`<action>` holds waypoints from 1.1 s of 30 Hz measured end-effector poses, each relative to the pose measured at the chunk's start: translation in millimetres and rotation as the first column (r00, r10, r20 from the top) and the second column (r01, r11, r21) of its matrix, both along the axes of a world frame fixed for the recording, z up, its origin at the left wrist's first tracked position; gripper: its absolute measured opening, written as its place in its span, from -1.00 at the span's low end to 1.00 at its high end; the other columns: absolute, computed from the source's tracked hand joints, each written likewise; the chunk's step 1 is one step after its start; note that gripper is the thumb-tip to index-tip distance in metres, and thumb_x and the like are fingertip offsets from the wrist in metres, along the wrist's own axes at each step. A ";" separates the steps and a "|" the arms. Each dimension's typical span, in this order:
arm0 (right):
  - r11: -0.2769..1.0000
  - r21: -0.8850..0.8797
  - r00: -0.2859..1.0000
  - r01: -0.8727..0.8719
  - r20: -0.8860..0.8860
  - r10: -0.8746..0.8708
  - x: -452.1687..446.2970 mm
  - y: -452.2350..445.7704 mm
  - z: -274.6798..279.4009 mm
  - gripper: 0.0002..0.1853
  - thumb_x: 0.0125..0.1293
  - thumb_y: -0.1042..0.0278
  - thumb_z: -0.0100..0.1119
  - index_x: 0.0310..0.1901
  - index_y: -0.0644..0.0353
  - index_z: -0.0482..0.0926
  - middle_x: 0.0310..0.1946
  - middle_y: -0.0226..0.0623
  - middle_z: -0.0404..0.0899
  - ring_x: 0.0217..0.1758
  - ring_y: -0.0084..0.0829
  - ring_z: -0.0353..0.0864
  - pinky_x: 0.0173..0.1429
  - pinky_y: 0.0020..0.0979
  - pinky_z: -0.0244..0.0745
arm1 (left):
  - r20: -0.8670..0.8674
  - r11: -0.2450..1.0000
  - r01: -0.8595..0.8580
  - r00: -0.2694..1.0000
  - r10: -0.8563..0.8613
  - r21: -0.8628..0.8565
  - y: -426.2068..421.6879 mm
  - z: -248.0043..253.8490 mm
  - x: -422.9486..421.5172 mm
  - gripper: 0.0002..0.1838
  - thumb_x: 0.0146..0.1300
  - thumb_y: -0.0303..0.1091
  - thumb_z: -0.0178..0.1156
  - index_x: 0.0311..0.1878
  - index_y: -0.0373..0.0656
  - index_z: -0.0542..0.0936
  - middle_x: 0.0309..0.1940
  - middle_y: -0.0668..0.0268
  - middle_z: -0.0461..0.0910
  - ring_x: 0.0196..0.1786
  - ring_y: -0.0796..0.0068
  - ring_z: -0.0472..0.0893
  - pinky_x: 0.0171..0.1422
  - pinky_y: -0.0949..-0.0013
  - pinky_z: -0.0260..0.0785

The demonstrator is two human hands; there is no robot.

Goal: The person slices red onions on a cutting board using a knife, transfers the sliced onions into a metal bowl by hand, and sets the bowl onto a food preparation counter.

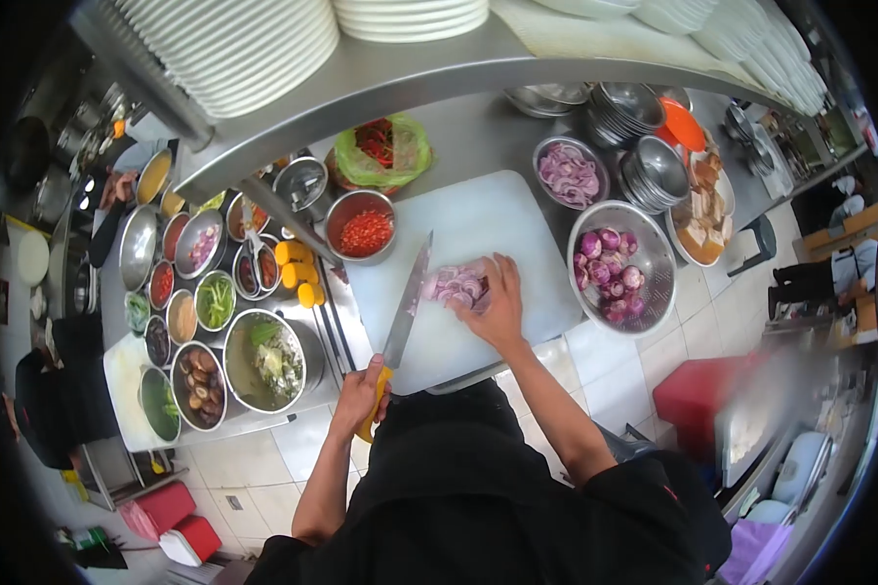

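Note:
My left hand (363,395) is wrapped round the yellow handle of a large knife (407,307), whose blade lies angled along the left part of the white cutting board (527,234). Just right of the blade is a pile of sliced red onion (455,285). My right hand (495,307) rests at the right side of this pile, fingers bent against the slices; whether it grips any is hard to see. A colander (663,283) with several whole peeled red onions (610,268) stands right of the board, below a metal bowl of onion slices (569,174).
A pot of chopped red chili (363,226) touches the board's upper left. Many bowls of ingredients, with a large pot (307,366), stand at left. A shelf edge (361,97) with stacked plates crosses above. Other people stand at far left and far right.

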State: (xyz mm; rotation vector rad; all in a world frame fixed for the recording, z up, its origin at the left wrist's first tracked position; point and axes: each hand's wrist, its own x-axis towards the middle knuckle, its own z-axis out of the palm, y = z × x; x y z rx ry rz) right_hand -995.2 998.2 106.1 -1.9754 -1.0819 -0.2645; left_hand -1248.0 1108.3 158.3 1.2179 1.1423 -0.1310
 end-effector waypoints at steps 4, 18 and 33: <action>0.997 -0.042 0.993 0.069 -0.088 -0.073 -6.8 -1.3 -7.2 -0.28 0.04 0.20 0.46 0.24 0.27 0.42 0.32 0.05 0.30 0.42 0.21 0.19 0.42 0.07 0.20 | 0.010 0.997 -0.042 0.999 0.043 -0.070 -3.6 -3.1 -8.2 -0.24 0.42 0.33 -0.11 -0.43 -0.32 0.47 -0.71 0.30 0.38 -0.76 0.47 0.37 -0.70 0.39 0.21; 0.985 -0.166 0.995 -0.056 0.078 0.070 -26.7 36.1 7.8 -0.22 0.23 -0.18 0.25 0.39 0.10 0.35 0.46 0.09 0.07 0.50 0.29 -0.06 0.45 0.35 -0.14 | 0.051 0.962 0.113 0.993 -0.104 -0.248 -1.7 38.9 3.1 -0.33 0.47 0.25 -0.18 -0.44 -0.23 0.42 -0.75 0.31 0.33 -0.78 0.46 0.31 -0.66 0.39 0.22; 1.000 0.007 0.990 0.024 -0.136 -0.023 22.1 13.7 -18.5 -0.57 0.32 0.30 0.11 0.20 0.18 0.46 0.32 0.05 0.27 0.38 0.24 0.18 0.46 0.15 0.09 | -0.023 0.974 0.028 0.999 -0.035 -0.223 -1.4 34.1 -33.8 -0.29 0.45 0.32 -0.17 -0.44 -0.23 0.43 -0.74 0.33 0.33 -0.75 0.49 0.31 -0.67 0.41 0.19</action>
